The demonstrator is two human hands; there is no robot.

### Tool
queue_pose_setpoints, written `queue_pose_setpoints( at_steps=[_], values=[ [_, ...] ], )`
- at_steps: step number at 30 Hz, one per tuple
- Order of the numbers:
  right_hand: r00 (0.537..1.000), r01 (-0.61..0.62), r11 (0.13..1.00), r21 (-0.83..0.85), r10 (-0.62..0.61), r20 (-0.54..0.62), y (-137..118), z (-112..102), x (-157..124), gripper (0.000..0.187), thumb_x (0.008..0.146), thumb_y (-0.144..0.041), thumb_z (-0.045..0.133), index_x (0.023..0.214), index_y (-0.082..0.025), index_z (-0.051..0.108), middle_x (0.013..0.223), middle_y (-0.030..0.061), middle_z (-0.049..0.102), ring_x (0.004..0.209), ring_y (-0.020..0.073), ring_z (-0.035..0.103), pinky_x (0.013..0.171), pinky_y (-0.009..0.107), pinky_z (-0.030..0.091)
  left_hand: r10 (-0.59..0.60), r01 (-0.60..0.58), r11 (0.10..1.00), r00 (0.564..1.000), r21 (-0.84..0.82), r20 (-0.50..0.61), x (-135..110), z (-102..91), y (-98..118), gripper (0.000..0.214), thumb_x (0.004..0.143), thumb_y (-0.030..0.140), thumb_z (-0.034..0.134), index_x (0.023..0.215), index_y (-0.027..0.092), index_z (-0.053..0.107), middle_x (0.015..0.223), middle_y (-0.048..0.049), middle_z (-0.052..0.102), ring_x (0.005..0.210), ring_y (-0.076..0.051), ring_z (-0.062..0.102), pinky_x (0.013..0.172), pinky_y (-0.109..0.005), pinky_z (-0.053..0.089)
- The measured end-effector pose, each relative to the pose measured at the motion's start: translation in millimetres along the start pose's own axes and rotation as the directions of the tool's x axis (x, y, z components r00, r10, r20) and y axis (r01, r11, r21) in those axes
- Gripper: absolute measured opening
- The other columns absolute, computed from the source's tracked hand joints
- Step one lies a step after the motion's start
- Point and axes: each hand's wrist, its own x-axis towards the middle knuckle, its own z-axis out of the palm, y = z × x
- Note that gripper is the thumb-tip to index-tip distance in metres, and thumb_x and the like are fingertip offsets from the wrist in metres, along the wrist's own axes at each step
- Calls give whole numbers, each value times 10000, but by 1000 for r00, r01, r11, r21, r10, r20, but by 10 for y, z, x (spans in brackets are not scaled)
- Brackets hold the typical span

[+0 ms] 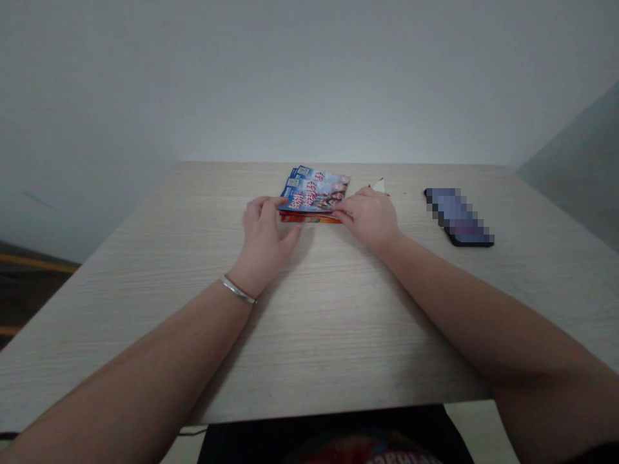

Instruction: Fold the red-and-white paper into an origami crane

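Note:
A small pile of blue printed leaflets [312,193] with red-and-white lettering lies near the far side of the table. The sheets are slightly fanned, and small code squares show at their upper left. Under the pile, the edge of a red-and-orange printed sheet [314,219] sticks out toward me. My left hand [268,232] rests its fingers on the leaflets' left edge, its thumb held apart on the near side. At the lower right corner, the thumb and fingers of my right hand [370,216] pinch the leaflets.
Behind my right hand lies a white scrap of paper [380,186] with red marks. A phone [459,218] with a blurred-out screen is to the right. The light wood-grain table [309,335] backs onto a pale wall [309,77]. A silver bracelet [239,289] circles my left wrist.

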Motion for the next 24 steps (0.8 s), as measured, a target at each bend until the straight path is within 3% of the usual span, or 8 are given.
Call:
queue_pose_setpoints(
  at_steps=[2, 6, 10, 14, 17, 20, 22, 24],
  values=[
    [999, 45, 997, 65, -44, -18, -20, -89, -59, 246, 968, -339, 564, 981, -232, 786, 971, 58, 784, 956, 264, 629, 816, 398, 410, 103, -100, 990, 994, 102, -24, -8, -86, 42, 552, 844, 298, 670, 1356, 142, 534, 1398, -173, 502, 1308, -319, 449, 1126, -500, 358],
    [994, 63, 961, 269, -38, -98, -39, -250, -282, 177, 930, -321, 623, 958, -248, 782, 950, 30, 786, 922, 229, 666, 870, 384, 464, 279, -305, 927, 950, 217, 143, -35, -289, 196, 181, 926, 330, 603, 1033, 244, 721, 1197, -48, 698, 1188, -314, 548, 1043, -512, 393],
    [996, 83, 873, 480, -91, -7, 14, -342, -575, 166, 893, -300, 650, 1014, -252, 752, 995, 22, 776, 905, 199, 690, 849, 355, 520, 358, -439, 866, 878, 238, 317, -98, -393, 423, 268, 980, 328, 506, 939, 208, 741, 909, -66, 760, 941, -284, 654, 837, -446, 466],
    [998, 17, 882, 471, -47, 51, 117, -356, -744, 311, 833, -257, 685, 1141, -223, 713, 1122, 74, 752, 1049, 258, 673, 957, 439, 499, 432, -518, 846, 802, 121, 413, -178, -383, 587, 362, 1017, 368, 421, 967, 190, 732, 863, -79, 753, 777, -233, 666, 719, -374, 466],
    [992, -40, 870, 491, -24, 122, 186, -351, -747, 201, 849, -228, 634, 1013, -242, 748, 1051, 60, 770, 991, 257, 693, 917, 429, 516, 317, -344, 939, 836, -20, 448, -208, -343, 619, 341, 1001, 392, 447, 1023, 199, 726, 855, -66, 742, 746, -212, 660, 659, -329, 460],
    [986, -128, 829, 544, 46, 163, 224, -373, -731, 151, 845, -275, 632, 925, -248, 757, 969, 51, 773, 934, 253, 700, 851, 397, 530, 35, 89, 963, 897, -256, 441, -185, -281, 606, 263, 954, 369, 518, 962, 190, 710, 853, -43, 733, 726, -183, 658, 645, -302, 483],
    [973, -225, 750, 622, 143, 179, 231, -395, -744, 145, 828, -334, 650, 872, -238, 748, 895, 46, 763, 864, 243, 693, 791, 380, 533, -85, 337, 809, 877, -481, 472, -152, -239, 599, 252, 909, 387, 597, 1039, 187, 677, 1003, -51, 743, 821, -183, 689, 722, -308, 538],
    [944, -330, 593, 735, 231, 237, 231, -410, -771, 203, 810, -413, 667, 861, -227, 731, 849, 38, 746, 779, 216, 674, 722, 360, 531, -169, 532, 567, 822, -629, 543, -124, -208, 600, 292, 875, 378, 643, 1085, 176, 631, 1068, -65, 739, 850, -183, 709, 779, -330, 576]
  ],
)
